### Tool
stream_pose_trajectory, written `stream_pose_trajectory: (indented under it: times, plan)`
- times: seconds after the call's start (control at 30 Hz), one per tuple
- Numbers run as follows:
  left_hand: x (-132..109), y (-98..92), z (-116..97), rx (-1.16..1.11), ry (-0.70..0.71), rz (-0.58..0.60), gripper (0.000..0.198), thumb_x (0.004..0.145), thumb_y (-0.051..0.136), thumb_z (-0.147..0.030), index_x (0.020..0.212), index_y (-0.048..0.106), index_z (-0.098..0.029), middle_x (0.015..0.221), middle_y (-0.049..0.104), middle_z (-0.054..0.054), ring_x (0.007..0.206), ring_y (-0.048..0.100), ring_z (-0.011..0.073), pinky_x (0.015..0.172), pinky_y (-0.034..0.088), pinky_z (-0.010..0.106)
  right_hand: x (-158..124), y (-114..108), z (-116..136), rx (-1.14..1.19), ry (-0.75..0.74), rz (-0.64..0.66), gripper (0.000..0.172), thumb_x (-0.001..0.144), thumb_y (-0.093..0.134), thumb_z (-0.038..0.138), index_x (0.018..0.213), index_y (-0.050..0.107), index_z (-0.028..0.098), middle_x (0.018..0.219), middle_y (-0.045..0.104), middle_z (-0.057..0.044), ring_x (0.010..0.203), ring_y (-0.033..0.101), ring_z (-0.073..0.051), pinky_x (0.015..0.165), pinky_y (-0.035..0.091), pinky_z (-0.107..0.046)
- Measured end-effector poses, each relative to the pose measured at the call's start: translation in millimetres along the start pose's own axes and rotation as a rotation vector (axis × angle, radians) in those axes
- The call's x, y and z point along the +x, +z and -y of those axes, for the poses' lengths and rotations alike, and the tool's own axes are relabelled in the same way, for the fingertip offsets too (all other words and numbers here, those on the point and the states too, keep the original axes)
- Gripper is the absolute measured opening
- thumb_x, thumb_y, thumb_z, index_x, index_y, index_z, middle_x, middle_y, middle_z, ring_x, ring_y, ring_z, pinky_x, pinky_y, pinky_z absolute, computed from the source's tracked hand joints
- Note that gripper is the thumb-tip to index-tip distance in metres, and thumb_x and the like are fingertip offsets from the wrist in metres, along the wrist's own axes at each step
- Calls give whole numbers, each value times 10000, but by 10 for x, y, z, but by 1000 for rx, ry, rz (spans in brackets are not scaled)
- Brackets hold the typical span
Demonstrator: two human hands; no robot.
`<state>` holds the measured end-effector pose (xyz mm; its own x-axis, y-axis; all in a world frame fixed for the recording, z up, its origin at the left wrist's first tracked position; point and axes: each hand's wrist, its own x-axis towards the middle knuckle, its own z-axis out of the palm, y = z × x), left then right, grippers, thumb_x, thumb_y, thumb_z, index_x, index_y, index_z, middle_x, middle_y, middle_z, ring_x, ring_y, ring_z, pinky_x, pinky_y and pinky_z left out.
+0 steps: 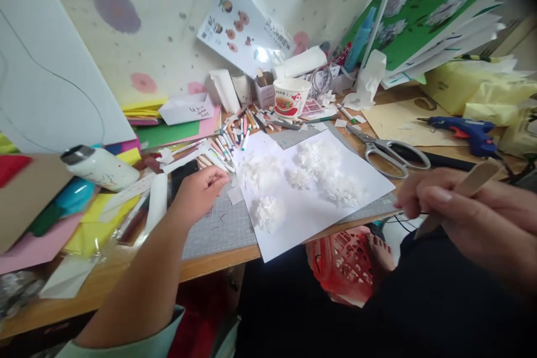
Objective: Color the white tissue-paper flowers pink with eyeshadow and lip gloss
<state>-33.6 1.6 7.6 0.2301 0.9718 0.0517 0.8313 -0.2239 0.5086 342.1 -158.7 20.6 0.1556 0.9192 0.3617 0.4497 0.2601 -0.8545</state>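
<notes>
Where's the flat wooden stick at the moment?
In the head view, the flat wooden stick is held in the right hand at the right side, in front of the scissors and the blue glue gun on the desk.

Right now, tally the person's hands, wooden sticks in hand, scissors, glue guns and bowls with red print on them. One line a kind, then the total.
Hands: 2, the left hand and the right hand
Wooden stick in hand: 1
Scissors: 1 pair
Glue gun: 1
Red-printed bowl: 1
Total: 6
</notes>
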Motion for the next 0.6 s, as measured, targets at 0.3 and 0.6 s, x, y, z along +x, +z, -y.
stream_pose_trajectory:
  times: [0.3,0.6]
  plan:
    - [-187,19,102,187,64,19,249,966,610,-337,1135,640,-158,1107,679,68,926,676,200,810,578,402,-237,-49,-65,53,-207,194,206,936,561,304,779,686,262,613,673,-52,508,642,-165,370,477,-187]
    - [234,361,-251,302,368,-85,377,955,618,-332,1309,568,-210,1415,528,112,1221,560,292,1005,481,535,-350,-124,-125,52,-177,135,165,920,571,368,825,682,290,588,637,-32,467,615,-180,395,501,-223]
